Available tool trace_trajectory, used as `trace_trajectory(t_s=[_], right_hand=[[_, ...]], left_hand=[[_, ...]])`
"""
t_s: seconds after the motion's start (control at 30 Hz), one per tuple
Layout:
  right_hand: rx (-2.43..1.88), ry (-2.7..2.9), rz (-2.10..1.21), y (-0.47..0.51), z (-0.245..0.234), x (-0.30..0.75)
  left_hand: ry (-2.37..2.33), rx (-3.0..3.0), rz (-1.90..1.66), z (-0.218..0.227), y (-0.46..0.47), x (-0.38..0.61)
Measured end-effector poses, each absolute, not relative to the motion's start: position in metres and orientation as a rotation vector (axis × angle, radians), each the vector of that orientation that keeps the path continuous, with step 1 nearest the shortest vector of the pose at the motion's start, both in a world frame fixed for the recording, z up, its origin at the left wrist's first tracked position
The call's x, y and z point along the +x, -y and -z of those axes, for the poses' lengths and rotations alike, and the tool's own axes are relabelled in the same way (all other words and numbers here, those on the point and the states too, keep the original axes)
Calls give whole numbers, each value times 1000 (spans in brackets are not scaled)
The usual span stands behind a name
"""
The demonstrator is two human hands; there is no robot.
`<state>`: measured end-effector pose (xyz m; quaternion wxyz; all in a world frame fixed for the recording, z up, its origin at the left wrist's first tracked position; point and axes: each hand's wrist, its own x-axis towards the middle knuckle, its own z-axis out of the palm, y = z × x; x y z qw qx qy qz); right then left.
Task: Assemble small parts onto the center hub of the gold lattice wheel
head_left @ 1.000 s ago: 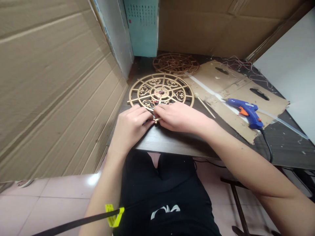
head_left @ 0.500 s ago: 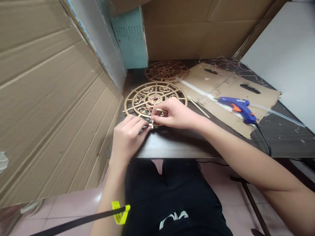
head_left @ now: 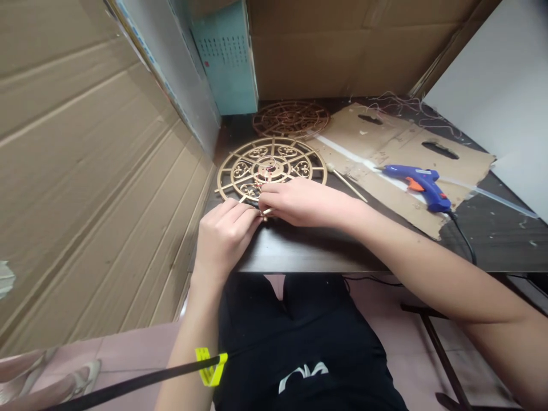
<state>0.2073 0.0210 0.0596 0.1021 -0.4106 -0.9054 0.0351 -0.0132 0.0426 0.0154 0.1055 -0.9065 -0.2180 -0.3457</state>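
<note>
A round gold openwork wheel (head_left: 278,169) with spokes and scroll ornaments lies on the dark table, thin wires at its hub. My left hand (head_left: 225,231) is closed at the wheel's near edge, thumb and fingertips pinching the rim. Beside it, my right hand (head_left: 297,202) is closed on a thin pale stick (head_left: 267,212), whose end shows at the rim close to my left fingertips. The fingers hide the exact spot where stick and rim meet. Another stick with a thicker end (head_left: 349,185) rests on the table right of the wheel.
Behind lies a darker reddish-brown wheel (head_left: 291,117). A blue glue gun (head_left: 422,182) with an orange trigger rests on a cardboard sheet (head_left: 385,137) at the right, its cord running off the front edge. Cardboard walls (head_left: 85,171) and a light-blue box (head_left: 226,68) border the left and back.
My right hand has turned, its fingers lowered toward the rim, and the stick's end sits closer to my left fingertips. My left hand stays in place. The view has shifted slightly.
</note>
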Motion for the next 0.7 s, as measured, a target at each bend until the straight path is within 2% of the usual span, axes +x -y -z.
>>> trace_trajectory(t_s=[0.2,0.7], right_hand=[[-1266,2639,-56,-18,-45,206],[-1316,2565,-99,-15,-49,205]], left_hand=[[666,-2629,1019,-15,-42,-15],[618,-2602,1181,-17,-41,-15]])
